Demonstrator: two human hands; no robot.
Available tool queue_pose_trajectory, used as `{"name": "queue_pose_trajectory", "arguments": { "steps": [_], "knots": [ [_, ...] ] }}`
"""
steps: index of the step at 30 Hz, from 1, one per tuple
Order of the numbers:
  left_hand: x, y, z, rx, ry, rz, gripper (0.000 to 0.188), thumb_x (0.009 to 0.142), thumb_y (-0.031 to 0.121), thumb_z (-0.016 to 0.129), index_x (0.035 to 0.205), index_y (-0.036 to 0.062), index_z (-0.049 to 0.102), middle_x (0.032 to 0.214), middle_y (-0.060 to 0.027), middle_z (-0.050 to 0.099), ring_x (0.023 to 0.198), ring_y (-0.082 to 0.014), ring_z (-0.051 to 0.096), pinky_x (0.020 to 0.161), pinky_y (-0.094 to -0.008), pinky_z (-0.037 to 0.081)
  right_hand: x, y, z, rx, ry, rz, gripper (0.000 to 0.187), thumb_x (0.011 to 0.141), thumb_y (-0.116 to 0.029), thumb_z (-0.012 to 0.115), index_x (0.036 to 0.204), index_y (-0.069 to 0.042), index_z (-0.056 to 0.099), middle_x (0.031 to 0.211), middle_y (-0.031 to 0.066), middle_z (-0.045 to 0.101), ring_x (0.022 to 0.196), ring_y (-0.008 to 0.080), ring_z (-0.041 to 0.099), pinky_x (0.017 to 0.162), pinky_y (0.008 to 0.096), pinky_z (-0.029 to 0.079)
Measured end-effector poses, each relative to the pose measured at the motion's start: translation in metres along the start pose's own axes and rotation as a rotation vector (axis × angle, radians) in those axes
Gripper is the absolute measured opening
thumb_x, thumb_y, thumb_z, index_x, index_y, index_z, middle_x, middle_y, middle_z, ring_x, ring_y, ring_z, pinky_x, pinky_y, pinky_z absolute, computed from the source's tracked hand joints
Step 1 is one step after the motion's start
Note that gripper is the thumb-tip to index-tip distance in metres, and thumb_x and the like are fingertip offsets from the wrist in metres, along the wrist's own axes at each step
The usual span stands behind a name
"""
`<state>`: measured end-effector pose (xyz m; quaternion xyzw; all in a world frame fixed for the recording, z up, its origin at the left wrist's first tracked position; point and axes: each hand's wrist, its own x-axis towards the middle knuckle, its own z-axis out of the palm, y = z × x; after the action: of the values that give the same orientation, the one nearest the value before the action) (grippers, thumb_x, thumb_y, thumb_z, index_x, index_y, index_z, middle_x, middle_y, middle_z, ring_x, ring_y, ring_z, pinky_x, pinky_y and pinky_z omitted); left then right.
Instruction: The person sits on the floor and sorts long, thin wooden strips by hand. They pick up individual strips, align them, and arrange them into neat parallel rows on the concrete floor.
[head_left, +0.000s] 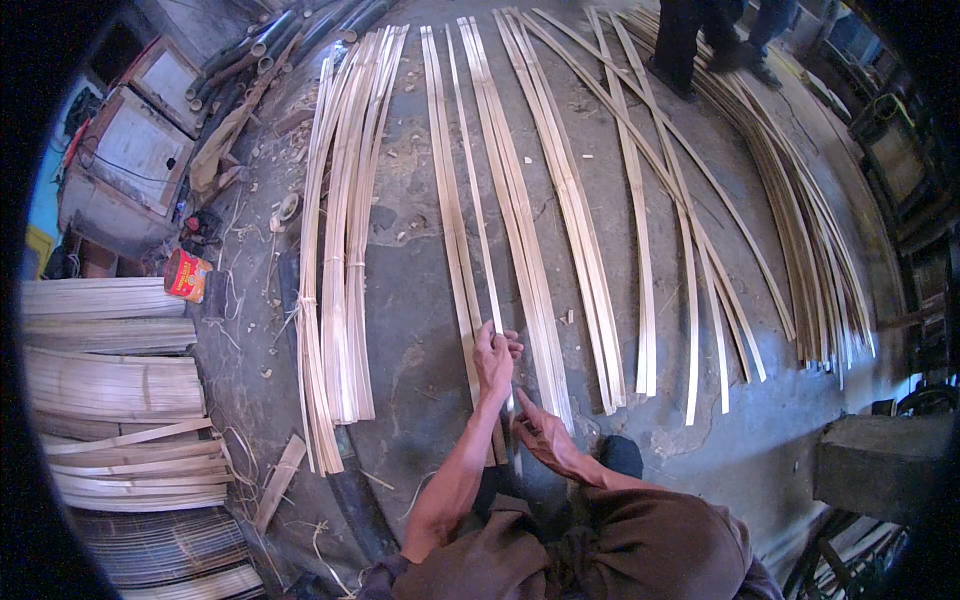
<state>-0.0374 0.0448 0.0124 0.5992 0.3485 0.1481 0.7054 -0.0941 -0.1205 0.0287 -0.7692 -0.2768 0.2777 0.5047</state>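
A long, narrow bamboo strip (478, 190) runs away from me across the floor between two groups of flat strips. My left hand (493, 362) is closed around its near part. Closer to my body, my right hand (545, 438) is also closed at the strip, its index finger stretched along it. The strip's near end is blurred below my hands. Just left of it lie paired bamboo strips (452, 200), and a wider group of strips (515, 215) lies on its right.
Tied strip bundles (345, 220) lie left; crossed strips (680, 190) and a large pile (810, 220) lie right. Stacked slats (115, 385) and a red tin (187, 275) stand far left. A person's legs (690, 45) are at the far right. Chips litter the concrete floor (405, 270).
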Motion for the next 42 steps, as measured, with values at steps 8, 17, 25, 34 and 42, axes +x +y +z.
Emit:
{"name": "queue_pose_trajectory", "arguments": {
  "steps": [8,17,25,34,42],
  "knots": [
    [0.007,0.002,0.005,-0.222,-0.215,-0.111,0.031,0.098,0.006,0.049,0.128,-0.0007,0.05,0.086,-0.0063,0.061,0.072,-0.0129,0.061,0.06,-0.0262,0.052,-0.005,0.008,0.004,-0.073,-0.072,0.157,0.07,0.094,-0.012,0.052,0.151,0.001,0.014,0.065,0.0159,0.059,0.056,0.0292,0.06,0.057,0.0416,0.049],
    [0.027,0.008,0.025,0.299,-0.096,0.125,0.035,0.088,0.007,0.048,0.12,-0.0021,0.059,0.081,-0.0114,0.067,0.072,-0.0178,0.063,0.069,-0.0333,0.05,0.006,-0.002,-0.021,0.014,-0.003,0.168,0.063,0.094,-0.015,0.051,0.15,-0.002,0.023,0.065,0.019,0.059,0.057,0.0307,0.061,0.056,0.0423,0.048],
    [0.031,0.0,0.029,0.639,-0.065,0.321,0.053,0.087,0.018,0.055,0.133,-0.0075,0.048,0.096,-0.0271,0.066,0.09,-0.0377,0.065,0.084,-0.044,0.049,0.031,-0.007,-0.032,-0.053,0.05,0.134,0.06,0.092,-0.016,0.054,0.147,-0.006,0.031,0.066,0.0239,0.058,0.059,0.0367,0.063,0.056,0.0465,0.047],
    [0.038,-0.01,0.025,0.784,-0.109,0.276,0.059,0.087,0.022,0.059,0.138,-0.0029,0.045,0.094,-0.0265,0.062,0.089,-0.0407,0.061,0.083,-0.048,0.048,0.035,0.057,-0.015,-0.529,-0.05,-0.056,0.063,0.091,-0.023,0.056,0.147,-0.009,0.031,0.073,0.0268,0.065,0.058,0.0417,0.064,0.053,0.0522,0.052],
    [0.031,-0.008,0.018,0.906,-0.118,0.315,0.056,0.09,0.022,0.058,0.138,-0.0029,0.044,0.099,-0.0235,0.058,0.093,-0.0385,0.06,0.082,-0.047,0.047,0.041,0.005,-0.034,-0.585,-0.11,0.12,0.07,0.09,-0.028,0.057,0.149,-0.01,0.023,0.064,0.0271,0.062,0.06,0.0455,0.064,0.054,0.0555,0.051]
  ]
}}
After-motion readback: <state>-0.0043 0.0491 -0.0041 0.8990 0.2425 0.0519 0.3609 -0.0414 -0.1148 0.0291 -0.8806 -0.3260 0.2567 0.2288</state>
